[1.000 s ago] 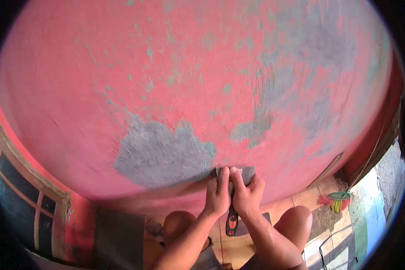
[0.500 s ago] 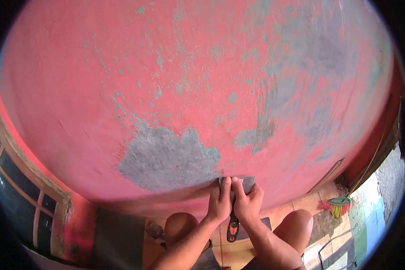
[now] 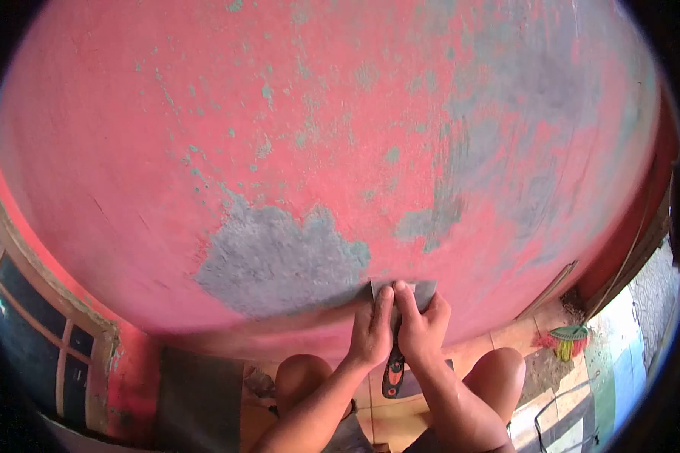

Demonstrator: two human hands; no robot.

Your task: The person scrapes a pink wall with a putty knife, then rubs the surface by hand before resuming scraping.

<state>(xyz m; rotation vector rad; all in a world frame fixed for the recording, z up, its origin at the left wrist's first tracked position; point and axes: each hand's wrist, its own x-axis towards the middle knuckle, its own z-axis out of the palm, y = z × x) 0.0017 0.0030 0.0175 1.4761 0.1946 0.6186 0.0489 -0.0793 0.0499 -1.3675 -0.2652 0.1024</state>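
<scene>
Both my hands grip a scraper (image 3: 392,377) with a wide metal blade and a black-and-red handle that hangs down between my wrists. My left hand (image 3: 370,334) closes on its left side, and my right hand (image 3: 425,326) wraps the right side. The thumbs lie side by side, pointing up along the blade. The blade's top edge is at the red painted wall (image 3: 317,143), low down and just right of a large bare grey patch (image 3: 279,260). My fingers behind the blade are hidden.
A green, red and yellow broom head (image 3: 568,340) lies on the tiled floor at right, near a strip of wood (image 3: 549,291) against the wall. At left is a framed glass window or door (image 3: 34,294). My bent knees flank my forearms.
My hands and the scraper have moved slightly up and to the right along the wall. The handle now tilts a little more. Both hands keep their grip.
</scene>
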